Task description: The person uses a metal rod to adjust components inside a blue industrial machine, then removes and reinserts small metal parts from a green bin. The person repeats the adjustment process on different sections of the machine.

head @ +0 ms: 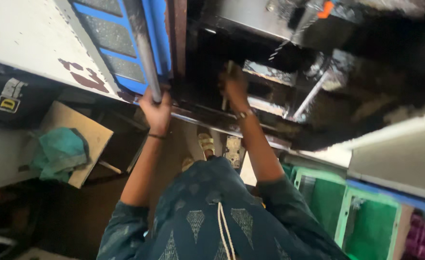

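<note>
My left hand (155, 110) is closed around the lower end of a long grey metal handle bar (141, 43) on the blue-framed sliding door (121, 45) of a machine. My right hand (233, 86) reaches into the dark, oily machine interior (270, 62) and grips a thin stick-like tool (226, 89) that stands upright. A watch or bracelet sits on my right wrist. Shiny metal blocks and a rod (311, 96) lie just right of that hand.
Green plastic crates (366, 212) stand at lower right beside a white and blue machine edge (395, 159). A wooden board (73, 144) with a teal cloth (58, 151) lies at left. My sandalled foot (205, 143) shows on the floor below the machine.
</note>
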